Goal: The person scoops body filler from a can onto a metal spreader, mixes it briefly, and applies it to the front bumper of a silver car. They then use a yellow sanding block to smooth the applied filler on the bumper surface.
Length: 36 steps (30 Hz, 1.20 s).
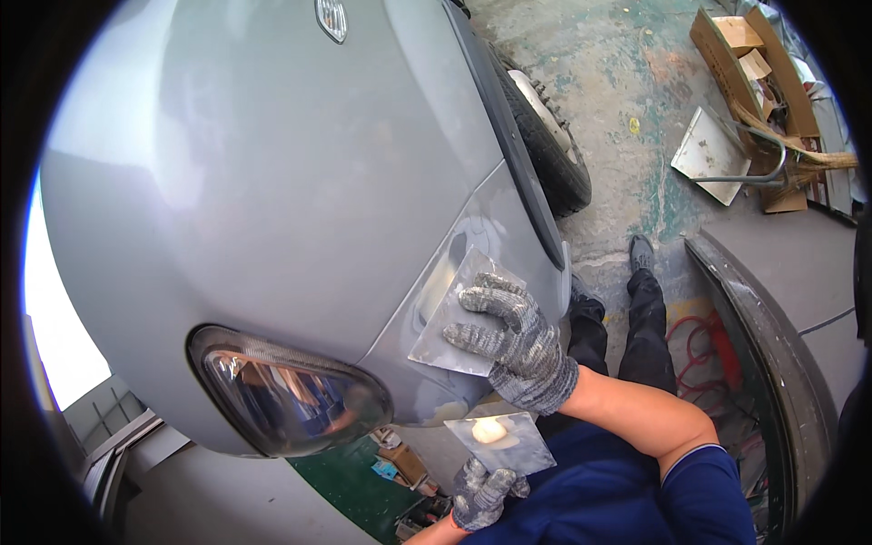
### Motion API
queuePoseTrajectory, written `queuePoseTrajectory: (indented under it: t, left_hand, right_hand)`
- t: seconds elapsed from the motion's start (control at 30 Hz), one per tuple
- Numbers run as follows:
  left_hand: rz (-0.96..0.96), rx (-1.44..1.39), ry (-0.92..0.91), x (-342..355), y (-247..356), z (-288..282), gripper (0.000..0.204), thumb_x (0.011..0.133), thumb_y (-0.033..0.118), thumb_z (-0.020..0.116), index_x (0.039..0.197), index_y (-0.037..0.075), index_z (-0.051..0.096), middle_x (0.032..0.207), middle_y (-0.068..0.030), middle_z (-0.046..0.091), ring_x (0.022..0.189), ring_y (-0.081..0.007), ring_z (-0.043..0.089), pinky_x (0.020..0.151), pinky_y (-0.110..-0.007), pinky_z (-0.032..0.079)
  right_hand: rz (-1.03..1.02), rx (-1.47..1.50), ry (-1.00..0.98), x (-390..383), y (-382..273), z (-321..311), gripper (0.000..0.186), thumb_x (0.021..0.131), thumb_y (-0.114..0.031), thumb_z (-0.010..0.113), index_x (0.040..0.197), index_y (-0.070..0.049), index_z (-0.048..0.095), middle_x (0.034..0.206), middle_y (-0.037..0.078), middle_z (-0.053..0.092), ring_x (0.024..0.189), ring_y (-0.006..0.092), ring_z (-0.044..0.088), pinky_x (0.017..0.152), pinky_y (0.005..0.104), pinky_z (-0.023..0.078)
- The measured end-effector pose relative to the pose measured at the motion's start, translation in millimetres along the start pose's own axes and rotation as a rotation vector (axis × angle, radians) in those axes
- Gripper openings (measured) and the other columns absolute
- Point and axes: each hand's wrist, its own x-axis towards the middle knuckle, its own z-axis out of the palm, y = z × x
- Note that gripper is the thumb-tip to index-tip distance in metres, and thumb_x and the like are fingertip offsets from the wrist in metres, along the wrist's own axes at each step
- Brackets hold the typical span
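Wearing a grey knit glove, my right hand [513,341] grips a thin square metal spreader [440,327], laid against the silver car's front corner panel [327,209] over pale filler patches [436,277] along a seam; whether the blade touches the paint I cannot tell exactly. Lower down, my gloved left hand [481,495] holds a second metal plate [522,450] by its underside, with a lump of cream putty [488,431] on it. The headlamp [286,395] sits left of the spreader, and a dark trim strip [504,127] runs to its upper right.
A tyre [554,173] shows beside the panel. On the worn concrete floor [609,82] at upper right are cardboard boxes [745,64], a white dustpan [704,154] and a straw broom [817,160]. A curved dark panel [763,345] and red hose [690,331] lie right of my legs.
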Motion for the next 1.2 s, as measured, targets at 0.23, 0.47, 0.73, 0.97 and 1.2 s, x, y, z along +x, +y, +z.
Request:
queuePoseTrajectory:
  t: [0.23, 0.47, 0.73, 0.97, 1.2]
  left_hand:
    - [-0.018, -0.009, -0.008, 0.5, 2.4, 0.4, 0.032, 0.095, 0.018, 0.061, 0.118, -0.003, 0.054, 0.085, -0.0117, 0.067, 0.07, -0.019, 0.065, 0.065, -0.031, 0.055]
    - [-0.032, -0.061, 0.008, -2.2, 2.8, -0.4, 0.032, 0.094, 0.017, 0.061, 0.118, -0.004, 0.055, 0.085, -0.0124, 0.067, 0.071, -0.0199, 0.065, 0.065, -0.031, 0.055]
    - [-0.039, -0.134, 0.039, -2.9, -0.6, -1.2, 0.032, 0.093, 0.013, 0.062, 0.119, -0.004, 0.055, 0.087, -0.0134, 0.067, 0.072, -0.0204, 0.065, 0.063, -0.032, 0.055]
    - [-0.009, -0.116, 0.036, -1.6, -0.7, -2.0, 0.034, 0.094, 0.013, 0.062, 0.123, -0.003, 0.052, 0.089, -0.0134, 0.067, 0.071, -0.0201, 0.065, 0.064, -0.032, 0.055]
    - [0.03, -0.083, 0.033, -1.4, 3.0, 0.3, 0.033, 0.094, 0.012, 0.061, 0.122, -0.004, 0.052, 0.089, -0.0135, 0.067, 0.072, -0.0207, 0.066, 0.064, -0.032, 0.056]
  right_hand:
    - [0.056, -0.015, -0.085, -17.5, -4.0, -14.1, 0.045, 0.079, -0.008, 0.063, 0.121, -0.022, 0.071, 0.131, 0.01, 0.054, 0.127, 0.0333, 0.048, 0.109, 0.0453, 0.041]
    - [0.003, 0.047, 0.059, 16.4, -7.3, -11.6, 0.048, 0.078, -0.007, 0.059, 0.123, -0.019, 0.07, 0.131, 0.012, 0.054, 0.127, 0.0344, 0.048, 0.11, 0.0457, 0.039]
    - [-0.023, 0.004, 0.047, 17.9, -4.9, 3.5, 0.046, 0.076, -0.011, 0.066, 0.122, -0.02, 0.07, 0.129, 0.012, 0.055, 0.126, 0.0349, 0.049, 0.108, 0.0473, 0.04]
    - [-0.011, 0.023, 0.047, -4.9, -2.9, 11.0, 0.043, 0.077, -0.013, 0.067, 0.12, -0.021, 0.07, 0.132, 0.011, 0.054, 0.127, 0.0344, 0.048, 0.109, 0.0484, 0.04]
    - [0.01, -0.026, -0.058, -16.0, 0.5, -15.2, 0.041, 0.08, -0.015, 0.063, 0.121, -0.022, 0.069, 0.136, 0.01, 0.052, 0.13, 0.033, 0.047, 0.109, 0.0473, 0.04]
